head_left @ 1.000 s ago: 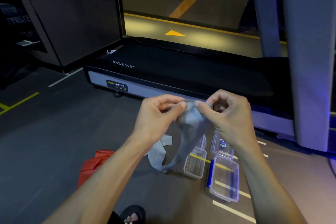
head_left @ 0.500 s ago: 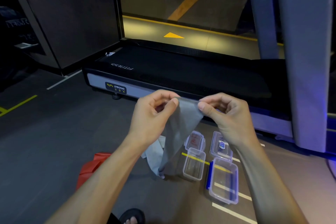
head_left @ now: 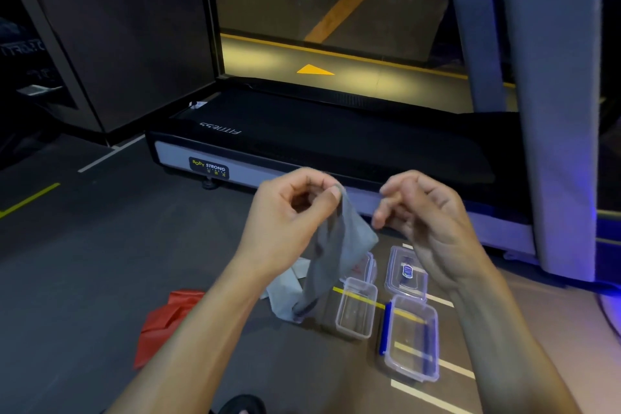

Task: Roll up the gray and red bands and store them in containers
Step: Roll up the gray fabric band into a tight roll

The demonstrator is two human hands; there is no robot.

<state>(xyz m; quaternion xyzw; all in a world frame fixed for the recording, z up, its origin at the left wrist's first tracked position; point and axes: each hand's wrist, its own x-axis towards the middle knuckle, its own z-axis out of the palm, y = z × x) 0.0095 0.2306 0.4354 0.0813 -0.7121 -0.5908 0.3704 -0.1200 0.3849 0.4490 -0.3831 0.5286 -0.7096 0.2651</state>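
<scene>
My left hand (head_left: 289, 218) pinches the top end of the gray band (head_left: 332, 255), which hangs down to the floor and bunches there. To the right of the band, apart from it, is my right hand (head_left: 423, 215), fingers loosely curled and holding nothing. The red band (head_left: 164, 323) lies crumpled on the floor at lower left, partly behind my left forearm. Two clear open containers sit on the floor: a small one (head_left: 356, 311) and a larger one with a blue clip (head_left: 411, 338). Their two lids, one (head_left: 408, 270) to the right and the other (head_left: 364, 267) to the left, lie just behind them.
A black treadmill deck (head_left: 336, 144) with a grey side rail runs across just beyond my hands. Its grey upright post (head_left: 554, 111) stands at the right. Yellow and white tape lines mark the floor. A sandal toe (head_left: 242, 405) shows at the bottom edge.
My right hand has let go of the gray band's top edge and drawn to the right. The band, stretched between both hands before, now hangs from my left hand alone.
</scene>
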